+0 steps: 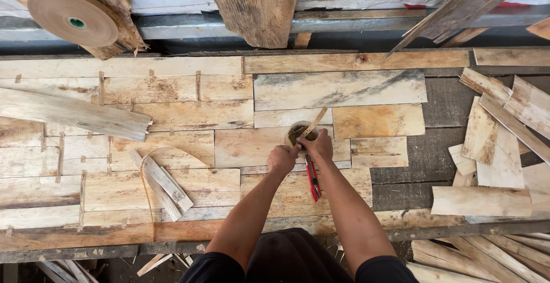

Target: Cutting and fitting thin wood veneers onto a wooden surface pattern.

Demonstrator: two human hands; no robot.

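Workbench (401, 157), dark and long, covered across most of its width with pale veneer sheets (338, 88) laid edge to edge and joined by short strips of tape; a grey wall and rough boards stand behind it at 12 o'clock.

Item, far left at 10 o'clock: roll of brown paper tape (73, 16), hung against a leaning plank, its green core showing.

Item, left at 9 o'clock: long grey board (74, 114) lying loose and slightly tilted on top of the veneer.

Item, left of centre at 7 o'clock: two narrow wood slats (163, 183) lying crossed, a thin curl of veneer looping beside them.

Item, centre: left hand (283, 159), clenched into a loose fist, its knuckles just beside the lower left rim of a small round container (298, 131); whether it grips anything cannot be told.

Item, centre: the container itself, standing on the veneer just above both hands, with dark contents and a thin wooden stick (315, 121) rising out of it toward 1 o'clock.

Item, centre: right hand (317, 146), fingers curled closed at the container's right rim around the stick's lower end, touching the left hand.

Item, just below the right hand at 6 o'clock: red-handled cutter (313, 180), lying on the veneer beside the right forearm.

Item, right at 3 o'clock: loose heap of veneer offcuts (498, 140), overlapping at odd angles, well apart from the hands.

Item, lower right at 5 o'clock: more strips (475, 257) piled below the bench edge.
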